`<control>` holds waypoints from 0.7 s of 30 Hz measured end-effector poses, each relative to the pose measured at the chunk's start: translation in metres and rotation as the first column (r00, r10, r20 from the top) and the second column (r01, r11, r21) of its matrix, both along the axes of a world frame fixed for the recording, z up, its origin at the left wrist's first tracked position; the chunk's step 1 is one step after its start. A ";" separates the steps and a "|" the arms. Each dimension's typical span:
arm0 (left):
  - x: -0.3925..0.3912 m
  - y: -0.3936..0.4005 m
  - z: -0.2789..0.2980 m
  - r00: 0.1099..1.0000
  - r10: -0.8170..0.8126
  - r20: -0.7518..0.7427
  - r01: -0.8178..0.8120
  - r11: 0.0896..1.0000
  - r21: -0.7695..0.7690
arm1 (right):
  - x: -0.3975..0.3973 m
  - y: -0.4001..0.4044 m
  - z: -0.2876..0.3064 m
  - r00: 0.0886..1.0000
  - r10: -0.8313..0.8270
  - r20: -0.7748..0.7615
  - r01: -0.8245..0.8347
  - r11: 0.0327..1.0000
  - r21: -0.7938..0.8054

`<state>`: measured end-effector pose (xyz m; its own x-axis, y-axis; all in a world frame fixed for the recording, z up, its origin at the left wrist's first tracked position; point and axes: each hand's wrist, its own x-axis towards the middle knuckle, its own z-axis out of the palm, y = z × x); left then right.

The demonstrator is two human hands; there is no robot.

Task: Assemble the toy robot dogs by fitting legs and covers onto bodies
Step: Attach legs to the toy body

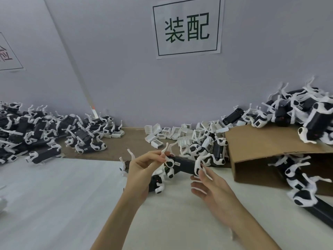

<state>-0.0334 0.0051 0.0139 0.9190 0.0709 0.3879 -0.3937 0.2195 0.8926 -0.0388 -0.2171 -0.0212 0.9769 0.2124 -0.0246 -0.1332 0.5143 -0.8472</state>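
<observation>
The left hand (pixel 144 166) pinches a white leg (pixel 166 150) at the near end of a black body (pixel 183 166), fingers curled round the joint. The right hand (pixel 210 186) lies below the far end of that body, fingers spread and relaxed, fingertips just touching a fitted leg (pixel 198 165) there without gripping it. The body hangs just above the white desk (pixel 63 195), between the two hands.

The step appears to be seating a leg in its socket. It would go best with the right hand steadying the body from below while the left presses the leg's round hub straight onto the body, not at a slant, since the thin leg looks likely to bend.

A second dog (pixel 158 181) lies under the left hand, partly covered by the wrist; whether it is finished cannot be told. The socket itself is hidden behind the fingers. Loose white covers (pixel 162 134) lie against the wall, a pile of dogs (pixel 45 130) sits far left, and more spill over a cardboard box (pixel 261 141) on the right, cut off by the edge.
</observation>
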 end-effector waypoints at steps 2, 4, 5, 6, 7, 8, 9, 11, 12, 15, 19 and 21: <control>-0.002 -0.005 0.001 1.000 -0.014 -0.007 0.014 1.000 0.014 | 0.002 -0.007 0.003 0.999 0.036 0.020 -0.036 0.999 -0.011; -0.006 -0.015 0.002 1.000 0.020 0.016 -0.021 0.998 0.057 | 0.002 -0.013 0.009 0.999 0.018 0.038 -0.018 1.000 0.000; -0.008 -0.021 0.002 0.998 0.045 0.031 -0.048 0.996 0.080 | 0.002 -0.016 0.012 0.999 -0.005 0.048 0.005 1.000 -0.005; -0.008 -0.027 0.000 0.996 0.079 0.040 -0.083 0.991 0.105 | 0.002 -0.018 0.016 0.998 -0.031 0.060 0.032 0.999 -0.016; -0.010 -0.033 -0.002 0.994 0.101 0.029 -0.104 0.985 0.139 | 0.002 -0.021 0.019 0.996 -0.060 0.071 0.062 0.998 -0.024; -0.011 -0.039 -0.005 0.995 0.104 -0.002 -0.102 0.979 0.178 | 0.002 -0.023 0.022 0.993 -0.089 0.081 0.091 0.995 -0.031; -0.012 -0.044 -0.008 0.995 0.078 -0.059 -0.066 0.981 0.184 | 0.003 -0.025 0.025 0.990 -0.112 0.089 0.116 0.992 -0.040; -0.013 -0.053 -0.013 0.987 -0.013 -0.160 0.033 0.991 0.127 | 0.004 -0.028 0.028 0.987 -0.137 0.087 0.143 0.987 -0.076; -0.012 -0.055 -0.015 0.982 -0.039 -0.185 0.059 0.993 0.102 | 0.004 -0.028 0.029 0.988 -0.134 0.075 0.142 0.984 -0.108; -0.011 -0.057 -0.017 0.971 -0.061 -0.231 0.069 0.997 0.030 | 0.000 -0.025 0.021 0.995 -0.094 0.030 0.098 0.971 -0.219; -0.007 -0.054 -0.021 0.957 -0.095 -0.275 0.106 0.994 0.025 | -0.009 -0.023 0.004 0.993 -0.122 -0.008 0.114 0.953 -0.281; -0.007 -0.054 -0.025 0.955 -0.128 -0.266 0.146 0.988 0.047 | -0.011 -0.022 0.001 0.993 -0.116 0.021 0.116 0.935 -0.334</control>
